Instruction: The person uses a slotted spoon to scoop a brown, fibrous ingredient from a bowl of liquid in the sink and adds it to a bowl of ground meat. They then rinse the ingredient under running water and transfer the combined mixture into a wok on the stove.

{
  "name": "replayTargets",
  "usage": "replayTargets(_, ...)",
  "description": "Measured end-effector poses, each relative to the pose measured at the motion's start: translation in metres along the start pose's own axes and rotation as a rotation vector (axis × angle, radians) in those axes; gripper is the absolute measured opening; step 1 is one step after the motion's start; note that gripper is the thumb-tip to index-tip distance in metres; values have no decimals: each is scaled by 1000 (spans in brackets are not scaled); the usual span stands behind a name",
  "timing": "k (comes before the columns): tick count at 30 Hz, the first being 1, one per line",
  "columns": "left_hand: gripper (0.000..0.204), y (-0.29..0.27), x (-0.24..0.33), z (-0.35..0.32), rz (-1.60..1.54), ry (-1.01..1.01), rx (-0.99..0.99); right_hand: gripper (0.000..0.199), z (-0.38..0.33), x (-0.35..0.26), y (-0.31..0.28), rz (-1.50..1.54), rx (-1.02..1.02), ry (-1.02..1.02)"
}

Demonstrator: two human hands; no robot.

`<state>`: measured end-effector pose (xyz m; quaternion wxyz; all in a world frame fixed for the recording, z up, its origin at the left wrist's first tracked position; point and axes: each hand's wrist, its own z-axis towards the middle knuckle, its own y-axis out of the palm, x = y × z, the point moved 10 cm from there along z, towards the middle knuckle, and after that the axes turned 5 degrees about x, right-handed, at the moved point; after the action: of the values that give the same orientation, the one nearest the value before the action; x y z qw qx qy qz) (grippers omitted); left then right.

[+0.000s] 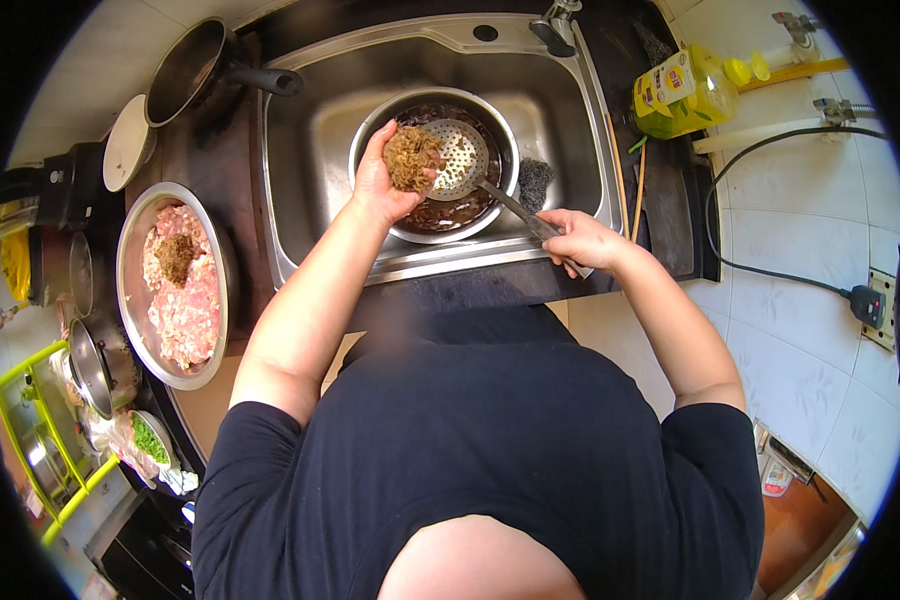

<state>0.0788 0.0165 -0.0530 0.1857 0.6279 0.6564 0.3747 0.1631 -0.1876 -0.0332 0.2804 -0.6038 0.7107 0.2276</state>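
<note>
Item: right hand, nearest the body, at the near rim of the steel sink. Fingers are closing around the handle end of a perforated metal skimmer; the grip is wrapping the handle fully.

Item: skimmer. Its long axis is running from the near right to the far left, handle toward the right hand, round perforated bowl pointing far-left and hanging over the metal basin that is sitting inside the sink. The basin is holding dark liquid.

Item: left hand, just beyond, over the basin's left part. Fingers are curling around a clump of brown shredded food, pressing it beside the skimmer's bowl.

Risks, as judged:
- Shreds are likely slipping between the fingers and falling back into the dark liquid if the squeeze loosens.
- Liquid may be dripping or splashing outside the basin if the clump is carried off without draining.
- The skimmer, held only at its handle end, could be tipping and spilling anything left in its bowl.

Item: wide steel bowl of pink minced meat, left of the sink, topped with a small brown heap.

Item: dark pan, far left. Item: yellow bottle, far right.
</note>
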Motion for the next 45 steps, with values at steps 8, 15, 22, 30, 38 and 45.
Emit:
replayTargets(8, 21, 36, -11, -28, -107, -90, -112, 53, 15, -17, -32, -1177, 98, 28)
replayTargets(15, 26, 65, -28, -34, -65, -155, -166, 46, 28, -152, -11, 91, 393, -804)
replayTargets(22, 38, 66, 2, -25, -157, 84, -182, 48, -17, -242, 76, -755, 763, -1273)
replayTargets(30, 24, 90, 42, -27, -105, 141, -151, 26, 2, -276, 77, -944, 818, -1321)
replayTargets(38, 21, 116, 57, -29, -23, 94, -431, 33, -15, -295, 68, -687, 725, -1429)
replayTargets(45, 19, 98, 59, -30, 165, 311, -140, 33, -17, -283, 58, -576, 723, -1428)
